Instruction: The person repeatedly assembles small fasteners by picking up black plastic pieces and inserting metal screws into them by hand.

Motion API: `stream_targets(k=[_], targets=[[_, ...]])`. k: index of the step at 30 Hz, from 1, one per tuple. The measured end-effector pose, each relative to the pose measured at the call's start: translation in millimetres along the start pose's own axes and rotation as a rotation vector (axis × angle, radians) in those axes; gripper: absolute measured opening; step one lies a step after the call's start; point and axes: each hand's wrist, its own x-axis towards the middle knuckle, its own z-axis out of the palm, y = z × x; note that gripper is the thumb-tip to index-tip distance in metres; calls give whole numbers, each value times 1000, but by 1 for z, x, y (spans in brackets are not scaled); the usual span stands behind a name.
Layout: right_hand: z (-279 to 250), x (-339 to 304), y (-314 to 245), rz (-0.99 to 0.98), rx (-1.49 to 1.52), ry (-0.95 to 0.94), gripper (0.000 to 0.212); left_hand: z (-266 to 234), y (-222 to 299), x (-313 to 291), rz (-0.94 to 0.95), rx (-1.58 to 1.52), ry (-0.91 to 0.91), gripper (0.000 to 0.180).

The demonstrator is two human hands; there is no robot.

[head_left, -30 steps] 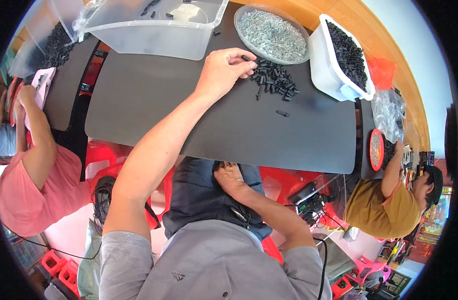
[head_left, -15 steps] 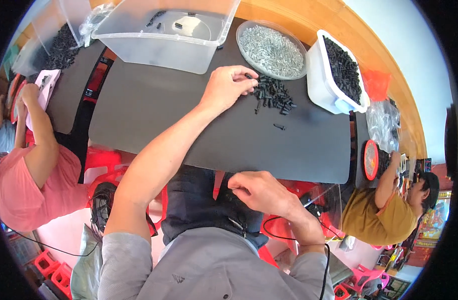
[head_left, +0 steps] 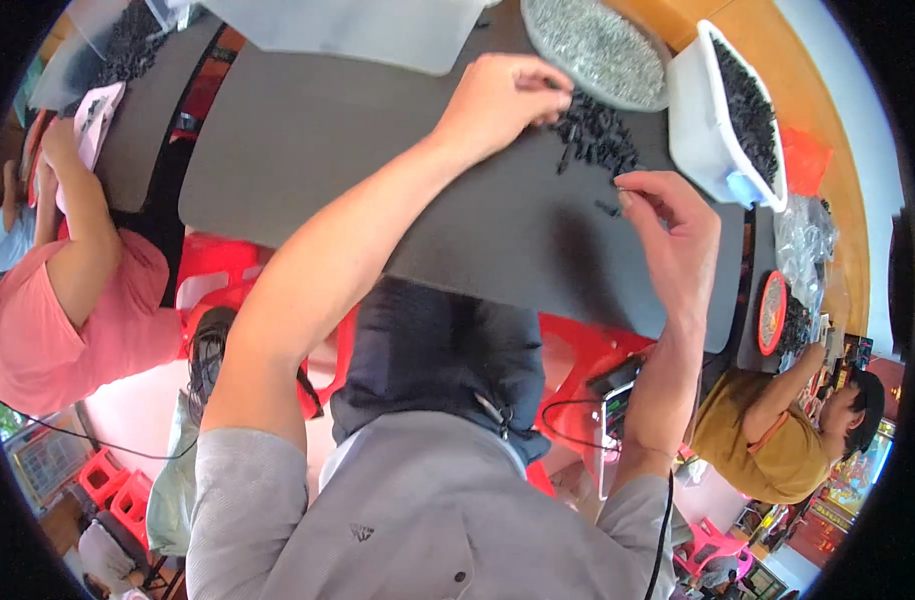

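My left hand [head_left: 505, 102] is closed in a pinch at the left edge of a pile of small black plastic parts [head_left: 599, 132]. A bit of one black part shows dark between its fingertips. My right hand [head_left: 674, 222] reaches over the near right end of the pile, thumb and forefinger pressed together. Whatever its fingertips hold is too small to make out. Beside them a loose black part [head_left: 606, 208] lies on the dark table [head_left: 317, 170]. Behind the pile stands a round clear tray [head_left: 667, 98] full of small clear pieces.
A white tub [head_left: 697, 150] of black parts stands right of the pile, a translucent bin [head_left: 367, 35] at the back left. People work at both sides, one in a pink top [head_left: 77, 320], another in a mustard top [head_left: 752, 435]. A cable runs along my right arm.
My right hand has risen from near my lap to the pile's near right end, its fingers now pinched. My left hand stays by the pile. The whole view has shifted.
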Motion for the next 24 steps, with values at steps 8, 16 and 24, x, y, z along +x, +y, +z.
stream_targets(k=[8, 16, 24], targets=[[12, 63, 10, 22, 191, -40, 12, 8, 18, -20, -3, 316, 16, 21], [40, 65, 14, -204, 95, 18, 12, 14, 17, -15, 116, 385, 15, 26], [42, 65, 18, -302, -105, 9, 8, 15, 12, -14, 194, 475, 21, 24]])
